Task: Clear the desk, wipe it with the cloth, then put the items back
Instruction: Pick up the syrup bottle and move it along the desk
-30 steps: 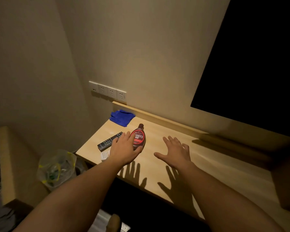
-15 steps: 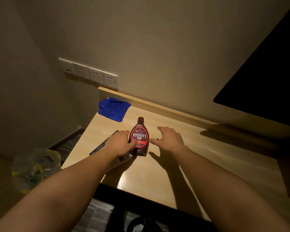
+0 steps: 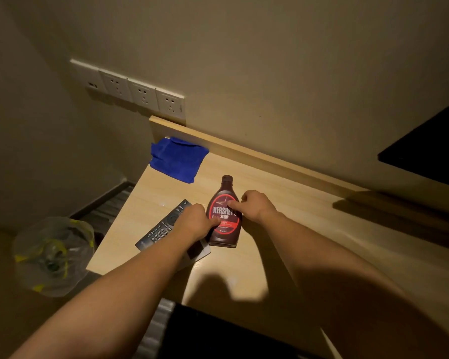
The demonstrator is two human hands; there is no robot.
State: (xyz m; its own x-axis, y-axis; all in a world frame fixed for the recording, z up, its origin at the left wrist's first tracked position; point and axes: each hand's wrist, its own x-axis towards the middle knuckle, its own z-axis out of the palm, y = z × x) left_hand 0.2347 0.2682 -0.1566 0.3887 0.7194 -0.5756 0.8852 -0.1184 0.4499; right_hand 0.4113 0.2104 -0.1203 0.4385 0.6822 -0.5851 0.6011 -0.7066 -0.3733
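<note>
A brown syrup bottle [image 3: 224, 230] with a red label stands upright on the light wooden desk [image 3: 270, 268]. My left hand [image 3: 196, 224] grips its left side and my right hand [image 3: 255, 206] grips its right side, thumb on the label. A dark remote control [image 3: 161, 228] lies just left of the bottle, partly under my left hand. A white card [image 3: 198, 252] lies beneath my left wrist. A folded blue cloth [image 3: 178, 159] rests at the desk's far left corner.
A row of wall sockets [image 3: 130, 90] sits above the desk's raised back edge [image 3: 244, 149]. A clear plastic bag [image 3: 51, 257] with yellow markings stands on the floor to the left. A dark screen [image 3: 430, 149] hangs at the right.
Both hands have closed in on the syrup bottle; the right hand went from spread open on the desk to gripping the bottle's right side. The camera has tilted down and moved closer.
</note>
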